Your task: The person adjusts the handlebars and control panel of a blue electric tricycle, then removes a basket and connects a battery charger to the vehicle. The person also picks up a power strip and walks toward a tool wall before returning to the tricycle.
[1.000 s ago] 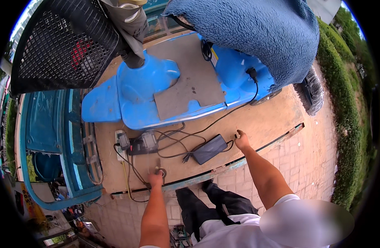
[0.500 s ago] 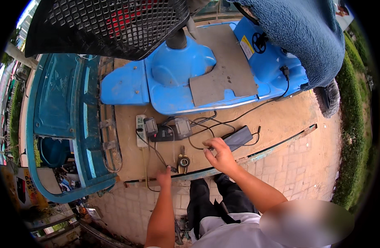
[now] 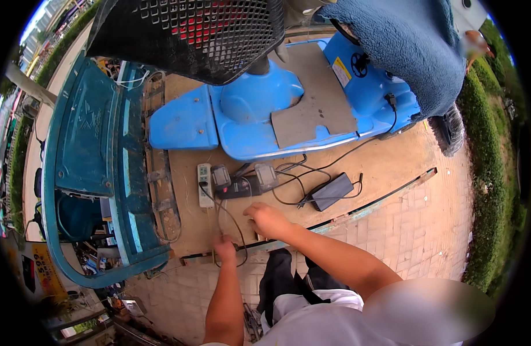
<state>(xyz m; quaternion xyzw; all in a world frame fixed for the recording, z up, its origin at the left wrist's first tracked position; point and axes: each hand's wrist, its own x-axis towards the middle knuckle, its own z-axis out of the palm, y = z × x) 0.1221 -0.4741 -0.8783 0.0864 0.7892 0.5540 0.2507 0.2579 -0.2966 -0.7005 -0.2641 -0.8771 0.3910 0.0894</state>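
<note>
My left hand (image 3: 224, 249) is low at the bed's near edge among cables; its fingers are blurred, and whether they hold a cable is unclear. My right hand (image 3: 264, 222) reaches leftward over the board, index finger extended, partly hiding a small tool beneath it. Just beyond are a white power strip (image 3: 205, 196) with a plug and two grey battery-like blocks (image 3: 266, 175) on a black unit (image 3: 236, 190). A dark grey charger brick (image 3: 332, 191) lies to the right with tangled leads. One black cable runs to a plug (image 3: 391, 99) on the blue scooter (image 3: 248, 132).
The wooden bed (image 3: 392, 167) has a teal metal frame (image 3: 81, 144) at left. A black mesh basket (image 3: 179, 40) and blue fleece cover (image 3: 410, 52) hang above the scooter. A person's arm (image 3: 478, 52) shows at the upper right. Paving and a hedge (image 3: 485, 150) border the bed.
My right hand has swung left from near the charger to beside the power strip. My left hand has also shifted slightly. The view has turned, and a person has appeared at the upper right.
</note>
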